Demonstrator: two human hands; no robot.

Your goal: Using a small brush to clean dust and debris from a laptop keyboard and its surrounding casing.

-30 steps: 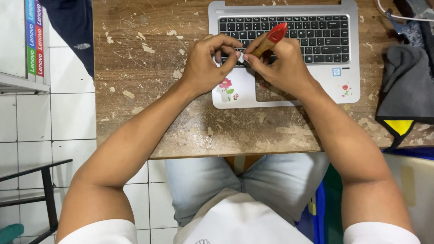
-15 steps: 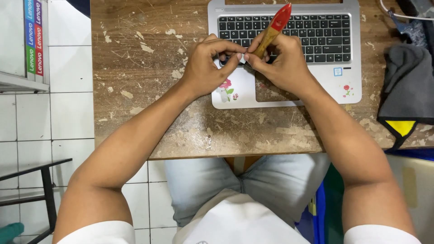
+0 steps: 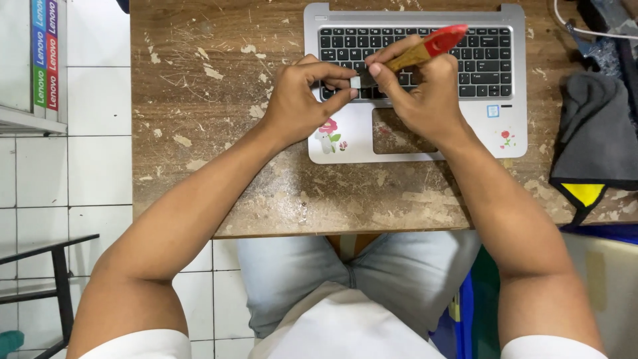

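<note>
- The left hand (image 3: 302, 100) pinches a small white key cap (image 3: 355, 82) over the laptop (image 3: 415, 83) keys.
- The right hand (image 3: 419, 100) touches the cap too, fingers curled round a red-handled tool (image 3: 428, 48).
- The laptop sits on the worktop (image 3: 212, 100).

Worn wooden tabletop (image 3: 219, 133), paint-flecked, carries a silver laptop base (image 3: 512, 133) at centre and a dark grey cloth (image 3: 595, 136) at the right edge

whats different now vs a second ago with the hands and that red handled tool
The red-tipped tool has tipped from steeply upright to lying lower, pointing right. The right hand holds it as before, and the left hand still pinches the small pale piece. Both hands stay over the laptop; the grey cloth is unmoved.
</note>
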